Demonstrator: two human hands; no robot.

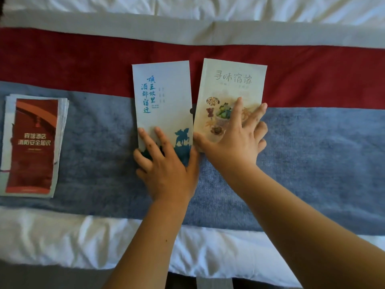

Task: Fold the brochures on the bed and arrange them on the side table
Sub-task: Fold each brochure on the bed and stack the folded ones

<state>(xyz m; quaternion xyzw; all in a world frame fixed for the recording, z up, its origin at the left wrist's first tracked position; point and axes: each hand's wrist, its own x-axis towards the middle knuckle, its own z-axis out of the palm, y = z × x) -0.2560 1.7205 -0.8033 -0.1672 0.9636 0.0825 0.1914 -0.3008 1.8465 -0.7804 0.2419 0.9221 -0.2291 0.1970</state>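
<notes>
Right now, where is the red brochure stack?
In the head view the red brochure stack lies far left on the bed runner's blue band, apart from the blue-lettered brochure under the left hand at centre.

A white-sheeted bed (pixel 104 236) fills the view, crossed by a bed runner (pixel 312 142) banded beige, red and blue; dark floor (pixel 41 278) shows along the bottom edge.
</notes>
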